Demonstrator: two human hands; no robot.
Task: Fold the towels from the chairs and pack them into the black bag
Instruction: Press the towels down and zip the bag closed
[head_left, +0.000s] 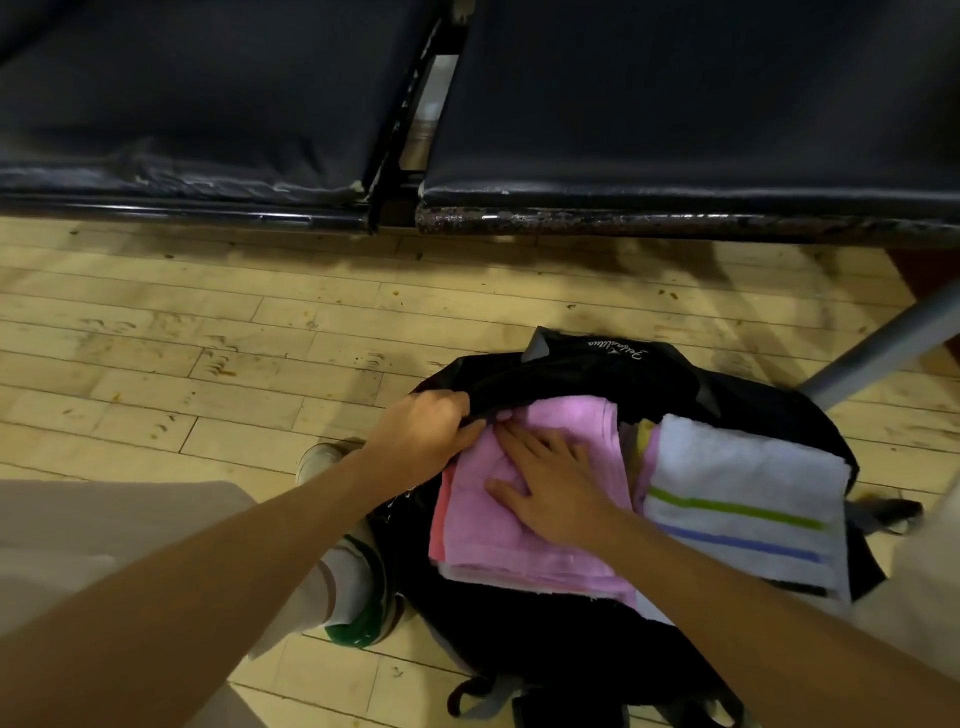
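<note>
A: What is hard to make out?

B: The far end of the pink towel (519, 556) runs under the rim of the black bag (571, 374). The folded layers beneath it show only as edges, 1 of them salmon. The white script on the bag is too blurred to read.

A: And the hands?

B: The left hand (421, 431) curls round the bag's rim, gripping it. The right hand (550, 483) lies flat on the pink towel, fingers straight. Just beside it a white towel (743, 483) with 2 stripes, green and blue, lies across the bag's opening.

A: The room?

B: The bag sits on a scuffed wooden floor (208, 338), with 2 black padded chairs (208, 104) beyond. A grey metal leg (883, 348) is cut off at the right edge.
</note>
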